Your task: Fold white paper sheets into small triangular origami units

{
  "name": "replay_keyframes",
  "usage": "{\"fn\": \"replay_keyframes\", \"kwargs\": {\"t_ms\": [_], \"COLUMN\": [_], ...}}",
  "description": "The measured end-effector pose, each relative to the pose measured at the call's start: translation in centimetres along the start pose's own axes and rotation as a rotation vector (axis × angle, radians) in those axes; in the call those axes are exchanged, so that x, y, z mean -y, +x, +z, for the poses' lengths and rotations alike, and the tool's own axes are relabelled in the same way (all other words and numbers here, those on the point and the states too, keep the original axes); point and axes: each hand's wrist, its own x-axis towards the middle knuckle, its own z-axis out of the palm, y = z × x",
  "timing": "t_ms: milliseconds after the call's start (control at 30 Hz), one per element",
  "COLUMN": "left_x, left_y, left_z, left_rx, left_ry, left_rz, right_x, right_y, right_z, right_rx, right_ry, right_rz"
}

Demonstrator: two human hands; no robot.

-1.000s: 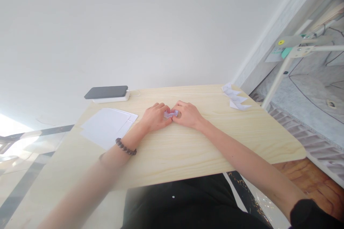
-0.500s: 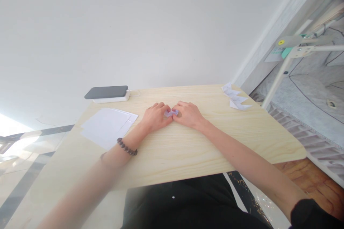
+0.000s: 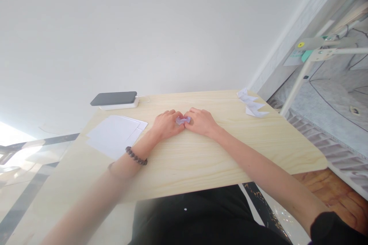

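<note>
Between my hands, over the middle of the wooden table, is a small piece of folded paper [image 3: 183, 120], pale and bluish in the shade. My left hand [image 3: 167, 124] pinches its left end with thumb and fingers. On the opposite end, my right hand [image 3: 201, 121] grips it the same way. My fingers cover part of the paper, so its full shape is hidden. A stack of white paper sheets [image 3: 113, 134] lies to the left of my left hand. Several folded white paper pieces [image 3: 253, 104] with pointed ends sit in a row at the far right.
A dark phone [image 3: 114, 98] rests on a white block at the table's back left, with a white cable [image 3: 146, 98] attached. The white wall [image 3: 172, 38] stands behind the table [image 3: 201, 164]. A white metal frame [image 3: 296, 88] rises beyond the right edge.
Both hands stay almost in place around the folded paper. The fingers have shifted very slightly, and a little more of the paper shows between them.
</note>
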Motion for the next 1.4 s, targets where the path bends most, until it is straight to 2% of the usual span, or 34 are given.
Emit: {"fn": "replay_keyframes", "kwargs": {"t_ms": [200, 367, 533, 667, 800, 1000, 1233, 1400], "left_x": [0.3, 1.3, 2.3, 3.3, 4.0, 4.1, 3.4, 3.3], "left_y": [-0.1, 0.0, 0.3, 0.3, 0.4, 0.4, 0.3, 0.3], "left_z": [-0.2, 0.1, 0.3, -0.1, -0.2, 0.0, -0.5, -0.6], "left_rx": [0.010, -0.049, -0.083, -0.010, -0.047, -0.069, -0.077, -0.097], "left_ry": [-0.072, -0.149, -0.260, -0.377, -0.390, -0.385, -0.499, -0.492], "left_rz": [-0.007, -0.067, -0.060, -0.025, 0.004, 0.119, 0.013, 0.035], "right_x": [-0.3, -1.6, -3.2, -3.8, -4.1, -4.0, -3.3, -3.6], "right_y": [-0.2, -0.2, 0.0, 0.2, 0.3, 0.4, 0.3, 0.4], "right_z": [0.1, -0.1, -0.1, 0.0, 0.1, 0.0, -0.3, -0.1], "right_rx": [-0.020, -0.041, -0.064, -0.133, -0.174, -0.175, -0.188, -0.222], "right_ry": [0.076, 0.292, 0.456, 0.476, 0.505, 0.493, 0.499, 0.506], "right_rz": [-0.024, -0.095, -0.160, -0.174, -0.193, -0.225, -0.186, -0.200]}}
